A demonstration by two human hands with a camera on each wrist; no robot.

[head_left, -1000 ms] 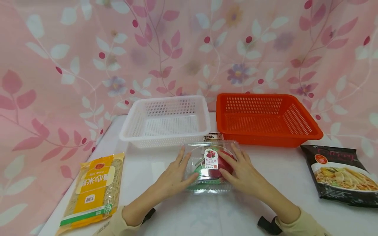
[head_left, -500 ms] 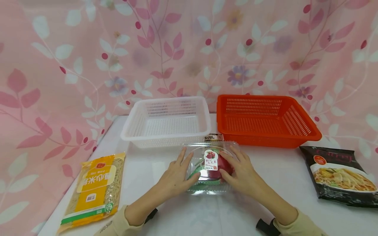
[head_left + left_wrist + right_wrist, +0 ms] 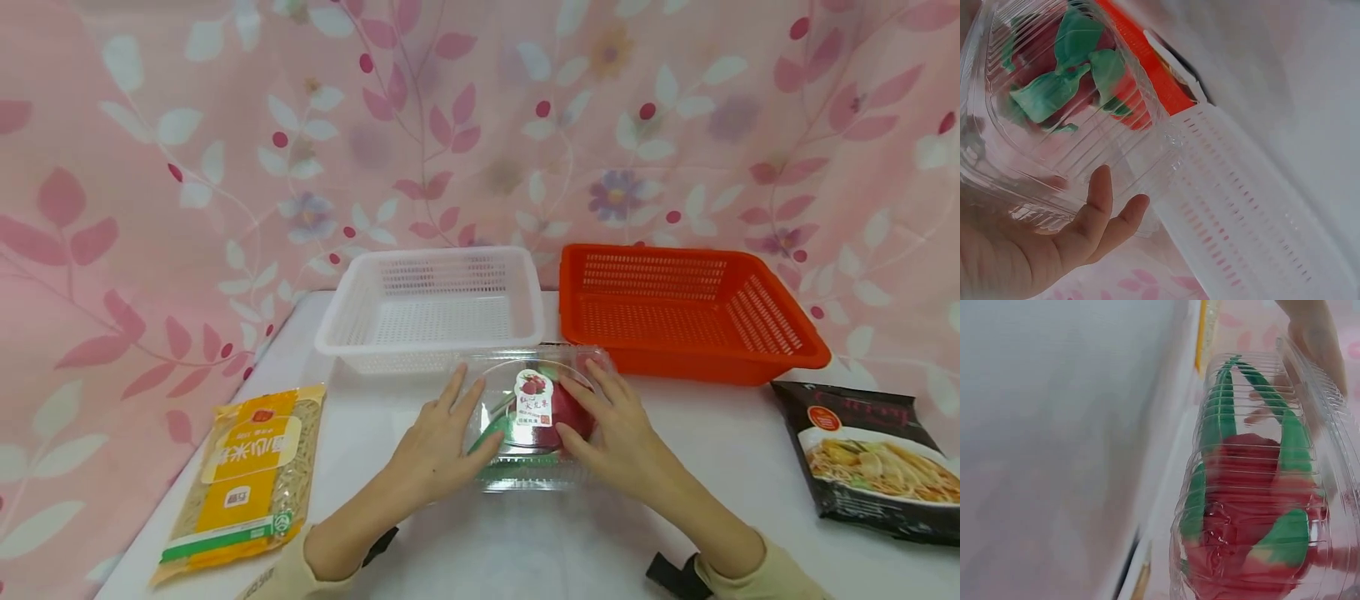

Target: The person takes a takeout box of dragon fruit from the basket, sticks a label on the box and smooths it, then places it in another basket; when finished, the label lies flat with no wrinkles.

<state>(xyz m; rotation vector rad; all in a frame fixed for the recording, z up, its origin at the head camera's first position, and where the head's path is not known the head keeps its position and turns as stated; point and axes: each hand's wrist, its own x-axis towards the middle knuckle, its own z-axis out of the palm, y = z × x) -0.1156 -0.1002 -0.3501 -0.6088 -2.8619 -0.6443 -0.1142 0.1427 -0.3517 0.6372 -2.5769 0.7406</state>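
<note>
A clear plastic clamshell box (image 3: 517, 471) with a white label on its lid sits between both hands, mid-table. Inside is a red dragon fruit (image 3: 572, 414) with green leaf-like scales, seen through the ribbed wall in both wrist views. My left hand (image 3: 442, 446) grips the box's left side, thumb along the near part. In the left wrist view, bent fingers (image 3: 1100, 203) lie against the wall. The right hand (image 3: 622, 442) grips the opposite side, fingers spread over the lid's edge. In the right wrist view the fruit (image 3: 1241, 487) shows large.
Behind the box stand a white basket (image 3: 431, 362) and a red basket (image 3: 697, 367). A yellow packet of rice noodles (image 3: 247, 483) lies at left, a black noodle packet (image 3: 870, 458) at right. A dark-edged small packet (image 3: 1175, 62) is mostly hidden behind the box.
The box's far edge has risen in view, now covering most of the small packet behind it. Both hands keep their hold. The head view has shifted slightly.
</note>
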